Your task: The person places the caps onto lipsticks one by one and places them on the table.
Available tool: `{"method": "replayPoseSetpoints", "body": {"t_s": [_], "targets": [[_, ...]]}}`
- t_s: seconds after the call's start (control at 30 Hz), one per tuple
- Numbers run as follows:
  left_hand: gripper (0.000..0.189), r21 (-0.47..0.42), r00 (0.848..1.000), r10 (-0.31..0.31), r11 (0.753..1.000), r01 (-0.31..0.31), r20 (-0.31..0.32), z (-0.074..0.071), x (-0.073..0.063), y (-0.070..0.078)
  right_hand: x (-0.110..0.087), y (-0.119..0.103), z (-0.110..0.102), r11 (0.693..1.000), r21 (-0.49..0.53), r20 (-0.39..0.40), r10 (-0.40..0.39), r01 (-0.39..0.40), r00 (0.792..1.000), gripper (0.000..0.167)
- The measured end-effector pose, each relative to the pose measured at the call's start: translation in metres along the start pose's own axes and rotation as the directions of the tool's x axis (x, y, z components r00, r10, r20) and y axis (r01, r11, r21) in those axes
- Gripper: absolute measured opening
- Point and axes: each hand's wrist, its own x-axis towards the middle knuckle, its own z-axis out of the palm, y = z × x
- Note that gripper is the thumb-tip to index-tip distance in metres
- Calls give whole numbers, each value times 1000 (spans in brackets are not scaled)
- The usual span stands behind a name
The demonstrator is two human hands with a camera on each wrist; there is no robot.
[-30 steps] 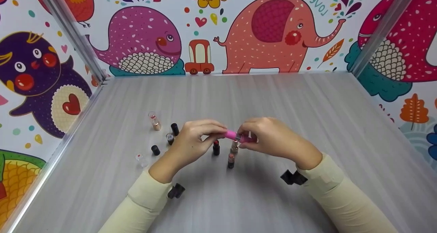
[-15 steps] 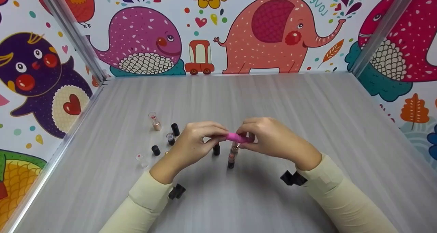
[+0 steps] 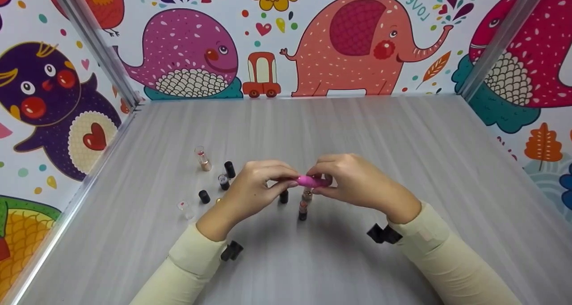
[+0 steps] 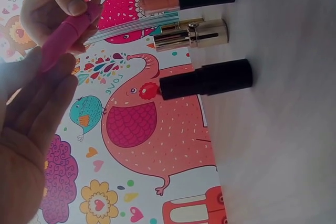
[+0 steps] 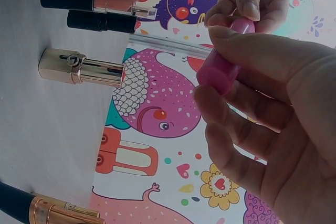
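Note:
A pink lipstick tube (image 3: 309, 181) is held in the air, slightly tilted, between both hands. My left hand (image 3: 252, 186) pinches its left end; my right hand (image 3: 353, 180) grips the other end with thumb and fingers. In the right wrist view, the pink tube (image 5: 218, 74) appears as one joined piece with its round end facing the camera. Below the hands several uncapped lipsticks stand upright: a black one (image 4: 207, 80) with a red tip, a gold one (image 4: 191, 35), and a black one with a clear sleeve and peach stick (image 3: 303, 210).
To the left lie black caps (image 3: 229, 169), a small clear-topped piece (image 3: 223, 181), a clear cap (image 3: 185, 210) and a rose-gold lipstick (image 3: 204, 162) with a clear top. A black-and-gold lipstick (image 5: 47, 208) shows in the right wrist view. Printed panels (image 3: 268, 37) border the table.
The grey band between the pink tube's two parts has disappeared as they came together. My left hand has shifted slightly right, covering the top of the black lipstick in the head view.

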Motion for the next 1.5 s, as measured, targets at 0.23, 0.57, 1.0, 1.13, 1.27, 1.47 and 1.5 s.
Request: {"method": "replayPoseSetpoints", "body": {"t_s": [0.23,0.57,1.0,1.13,1.27,1.47,1.5], "targets": [[11,38,999,-1,999,-1,39,1,-1,1,0,1,0,1000,-14,-4,-11,11,1000,19],[9,116,998,34,992,-39,53,2,-1,3,0,0,2,999,14,-14,-30,30,999,19],[7,151,998,36,988,-44,51,2,-1,8,1,-4,3,999,13,-21,-48,48,999,20],[7,145,998,45,988,-52,49,3,-1,8,0,-5,2,999,15,-22,-47,47,999,20],[8,143,997,58,988,-63,43,5,-2,7,1,-6,2,999,16,-22,-46,46,999,22],[7,133,997,74,988,-77,29,6,-2,6,1,-6,1,999,9,-18,-47,47,999,23],[7,132,997,76,988,-79,28,6,-1,6,1,-6,1,999,8,-18,-48,48,999,23]]}}
